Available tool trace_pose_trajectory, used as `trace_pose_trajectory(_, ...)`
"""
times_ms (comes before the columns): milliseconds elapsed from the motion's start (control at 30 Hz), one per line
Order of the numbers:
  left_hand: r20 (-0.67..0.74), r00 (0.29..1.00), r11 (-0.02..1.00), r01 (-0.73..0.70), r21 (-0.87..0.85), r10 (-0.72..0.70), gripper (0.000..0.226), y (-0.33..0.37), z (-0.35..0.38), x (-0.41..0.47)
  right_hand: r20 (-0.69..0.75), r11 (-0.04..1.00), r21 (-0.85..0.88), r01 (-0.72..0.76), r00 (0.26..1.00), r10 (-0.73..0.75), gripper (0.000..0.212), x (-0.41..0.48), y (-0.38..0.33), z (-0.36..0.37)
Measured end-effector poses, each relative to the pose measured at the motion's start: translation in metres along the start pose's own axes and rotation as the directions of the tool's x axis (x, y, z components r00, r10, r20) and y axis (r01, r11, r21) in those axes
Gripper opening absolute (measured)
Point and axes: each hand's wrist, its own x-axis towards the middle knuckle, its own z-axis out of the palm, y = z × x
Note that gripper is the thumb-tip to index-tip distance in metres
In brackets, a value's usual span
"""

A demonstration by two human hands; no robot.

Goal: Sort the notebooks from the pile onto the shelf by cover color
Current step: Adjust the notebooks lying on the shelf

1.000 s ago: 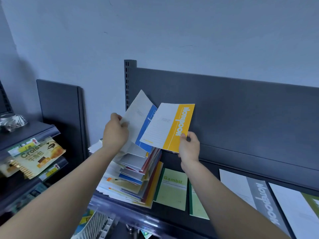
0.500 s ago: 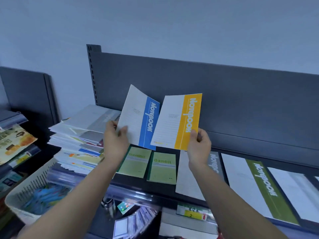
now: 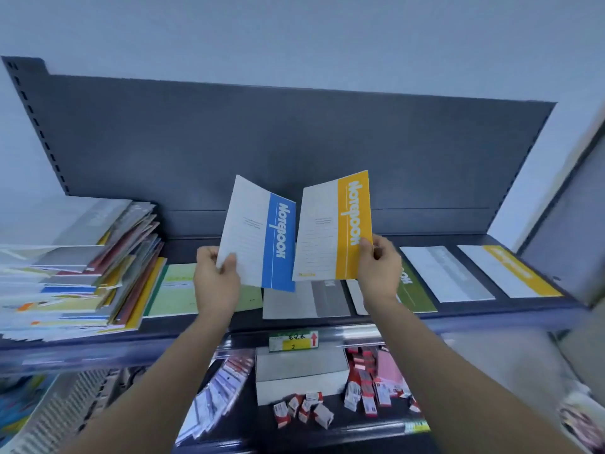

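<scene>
A: Layout?
B: Dark back panel point(image 3: 294, 132) spans mid frame. The shelf point(image 3: 474, 311) runs along its foot. The pile point(image 3: 75, 267) of notebooks fills the shelf's left end, and its lower sheets reach toward the front edge.
A: Row so far?
B: Flat covers, left to right: light green notebook point(image 3: 173, 293) just beside the pile, grey notebook point(image 3: 304, 299), dark green notebook point(image 3: 415, 293), pale grey notebook point(image 3: 447, 273), yellow-band notebook point(image 3: 510, 271) near the right end. Narrow bare strips between most of them, and a bare strip behind along the panel.
A: In hand?
B: Blue notebook point(image 3: 258, 237) and yellow notebook point(image 3: 334, 231), centre frame, both upright in the air above the row, inner edges close together. Left hand point(image 3: 216, 283) has its fingers point(image 3: 229, 262) clamped on the blue one's lower left corner. Right hand point(image 3: 379, 273) fingers are clamped on the yellow one's lower right edge.
</scene>
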Motion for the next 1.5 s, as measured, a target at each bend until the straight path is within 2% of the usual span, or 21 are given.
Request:
trace_pose_trajectory(133,0.058,0.998,1.0,0.024,0.004,-0.024,0.009,0.003,0.042,-0.024,-0.038,0.998,-0.064,-0.026,0.999,0.024,0.022,0.014,0.012,-0.048)
trace_pose_trajectory(333,0.152,0.988,1.0,0.02,0.0,-0.019,0.004,0.019,0.124,-0.067,-0.1,0.99,-0.134,-0.037,0.995,0.024,0.019,0.059,0.034,-0.126)
trace_pose_trajectory(467,0.185,0.983,0.999,0.02,-0.026,-0.015,0.005,0.029,0.185,-0.1,-0.104,0.986,-0.16,-0.039,0.994,0.022,0.02,0.098,0.052,-0.18)
trace_pose_trajectory(633,0.218,0.973,0.996,0.083,-0.014,-0.078,0.006,0.028,0.258,-0.134,-0.083,0.979,-0.199,-0.044,0.996,0.028,0.018,0.146,0.074,-0.241)
trace_pose_trajectory(733,0.23,0.969,0.995,0.092,0.024,-0.095,0.006,0.027,0.292,-0.145,-0.092,0.974,-0.206,-0.089,0.993,0.071,0.018,0.173,0.088,-0.267)
trace_pose_trajectory(900,0.252,0.962,0.991,0.087,0.099,-0.109,0.008,0.022,0.347,-0.145,-0.095,0.963,-0.225,-0.148,0.987,0.129,0.017,0.219,0.117,-0.291)
trace_pose_trajectory(1067,0.25,0.95,0.976,0.152,0.157,-0.188,0.008,0.008,0.392,-0.135,-0.087,0.93,-0.302,-0.212,0.977,0.194,0.019,0.263,0.144,-0.301)
trace_pose_trajectory(1300,0.282,0.926,0.954,0.188,0.233,-0.252,0.012,-0.002,0.421,-0.131,-0.036,0.86,-0.411,-0.304,0.948,0.317,0.027,0.306,0.167,-0.306)
trace_pose_trajectory(1400,0.318,0.919,0.94,0.13,0.316,-0.233,0.029,-0.002,0.421,-0.138,0.014,0.793,-0.556,-0.249,0.951,0.308,0.03,0.313,0.174,-0.313)
trace_pose_trajectory(1500,0.351,0.919,0.878,-0.009,0.479,-0.182,0.041,-0.002,0.417,-0.145,0.067,0.699,-0.698,-0.153,0.959,0.277,0.032,0.32,0.178,-0.322)
